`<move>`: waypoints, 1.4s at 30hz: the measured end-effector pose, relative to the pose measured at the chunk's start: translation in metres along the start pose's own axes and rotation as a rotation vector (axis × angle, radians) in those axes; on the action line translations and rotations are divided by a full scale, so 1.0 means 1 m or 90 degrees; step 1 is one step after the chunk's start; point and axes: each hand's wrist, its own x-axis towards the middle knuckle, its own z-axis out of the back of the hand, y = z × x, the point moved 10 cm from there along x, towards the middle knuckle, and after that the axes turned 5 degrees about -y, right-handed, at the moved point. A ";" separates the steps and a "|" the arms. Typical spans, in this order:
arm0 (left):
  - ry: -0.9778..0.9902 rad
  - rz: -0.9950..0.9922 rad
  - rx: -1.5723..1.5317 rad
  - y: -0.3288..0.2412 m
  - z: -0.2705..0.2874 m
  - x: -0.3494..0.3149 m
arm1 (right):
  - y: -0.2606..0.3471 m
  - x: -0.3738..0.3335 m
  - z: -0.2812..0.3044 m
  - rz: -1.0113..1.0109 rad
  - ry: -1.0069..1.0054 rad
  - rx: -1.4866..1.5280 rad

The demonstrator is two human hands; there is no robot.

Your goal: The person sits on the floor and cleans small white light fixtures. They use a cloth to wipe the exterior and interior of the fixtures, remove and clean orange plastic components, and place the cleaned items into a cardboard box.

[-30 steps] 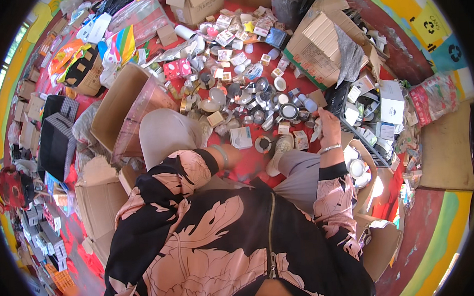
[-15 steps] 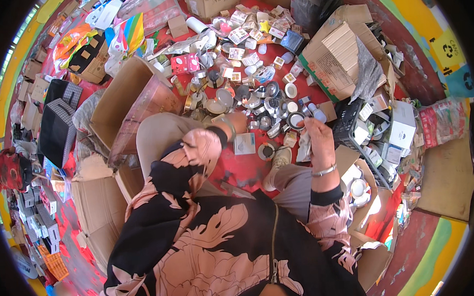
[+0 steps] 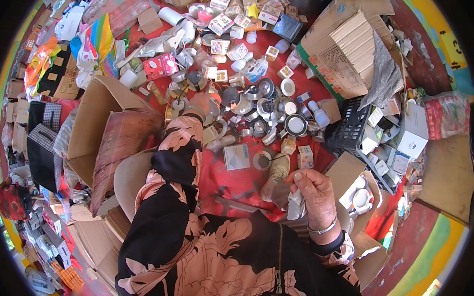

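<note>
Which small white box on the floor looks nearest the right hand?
The box with coloured markings, just beyond the right hand; its smaller neighbour and the plainer, wider box lie farther left.

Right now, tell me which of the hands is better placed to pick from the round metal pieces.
Left, I'd judge: the left hand is in among the round metal pieces, while the right hand is farther back and holds a pale item.
</note>
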 end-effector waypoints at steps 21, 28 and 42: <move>-0.597 -0.704 0.014 -0.218 0.297 -0.232 | 0.026 0.004 0.092 0.195 -0.124 0.285; -0.736 -0.652 -0.150 -0.215 0.338 -0.306 | 0.045 -0.032 0.004 0.193 0.114 0.129; 0.072 -0.439 -1.207 -0.249 0.326 -0.211 | 0.109 0.012 -0.003 0.260 0.235 0.327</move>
